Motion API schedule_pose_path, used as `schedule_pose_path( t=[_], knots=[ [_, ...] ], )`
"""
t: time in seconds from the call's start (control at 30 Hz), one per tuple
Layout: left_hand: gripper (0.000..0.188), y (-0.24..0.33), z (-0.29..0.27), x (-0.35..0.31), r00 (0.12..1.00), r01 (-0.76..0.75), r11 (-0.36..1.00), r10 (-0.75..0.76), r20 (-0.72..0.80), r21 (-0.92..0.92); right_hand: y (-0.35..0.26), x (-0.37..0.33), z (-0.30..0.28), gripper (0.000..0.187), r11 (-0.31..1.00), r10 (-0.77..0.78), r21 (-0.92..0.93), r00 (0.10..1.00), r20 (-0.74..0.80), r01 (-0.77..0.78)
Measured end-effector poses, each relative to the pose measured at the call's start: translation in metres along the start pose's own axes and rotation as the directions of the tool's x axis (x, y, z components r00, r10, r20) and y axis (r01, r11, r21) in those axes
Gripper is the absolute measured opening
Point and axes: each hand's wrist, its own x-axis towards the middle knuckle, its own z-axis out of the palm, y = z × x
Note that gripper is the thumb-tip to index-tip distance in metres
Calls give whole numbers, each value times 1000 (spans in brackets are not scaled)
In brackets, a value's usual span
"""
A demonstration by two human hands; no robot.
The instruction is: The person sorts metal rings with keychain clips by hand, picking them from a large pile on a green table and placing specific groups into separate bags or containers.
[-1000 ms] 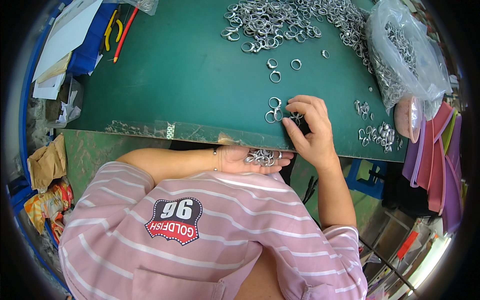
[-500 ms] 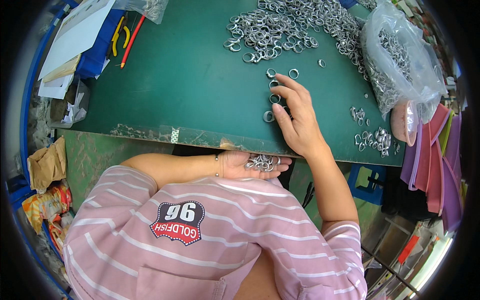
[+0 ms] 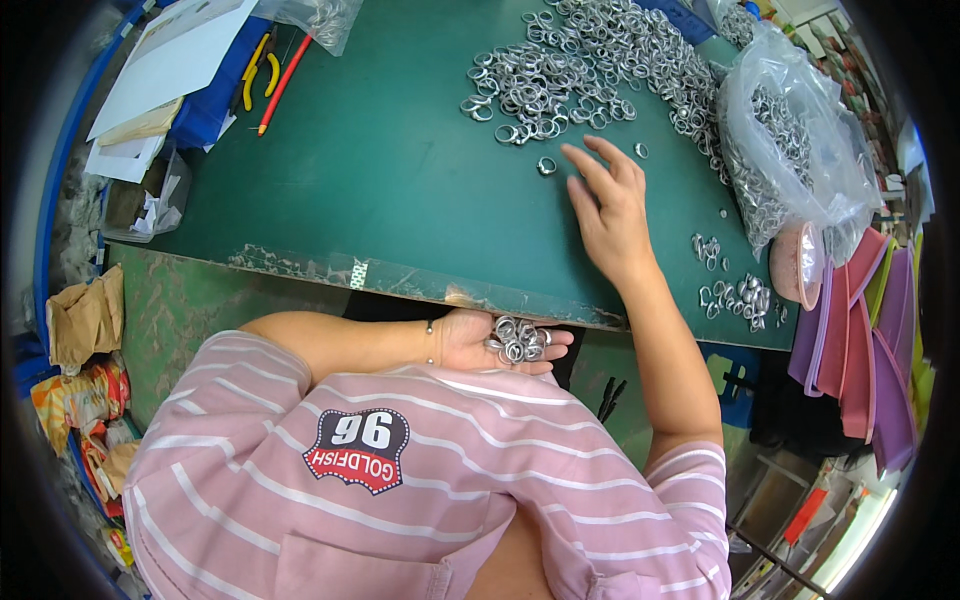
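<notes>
My left hand is palm up just below the table's front edge, cradling a heap of silver metal rings in the palm and on the fingers. Above the green table my right hand reaches forward with its fingers spread; I see nothing between them. Left of its fingertips lies a single metal ring. A little to their right is another loose ring. Beyond the fingers spreads a large pile of similar rings.
A clear plastic bag of rings stands at the right, by a pink cup. Small metal pieces lie near the right front edge. Yellow-handled pliers, a red pen and papers are at the far left.
Several rings that lay by my right hand's fingers are gone from that spot. The heap in my left palm looks fuller. My right hand has shifted slightly right, its fingers now clear of the rings.
</notes>
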Motion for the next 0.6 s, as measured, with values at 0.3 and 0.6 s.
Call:
schedule_pose_path(
  t=[0.3,0.6],
  knots=[
    [46,0,-17,-5,957,-4,1000,10,290,-20,-57,-69,-13,25,808,-406,556,870,282,197],
    [46,7,-18,-7,995,86,996,-85,54,-13,98,63,7,35,995,-69,69,996,48,66]
  ],
)
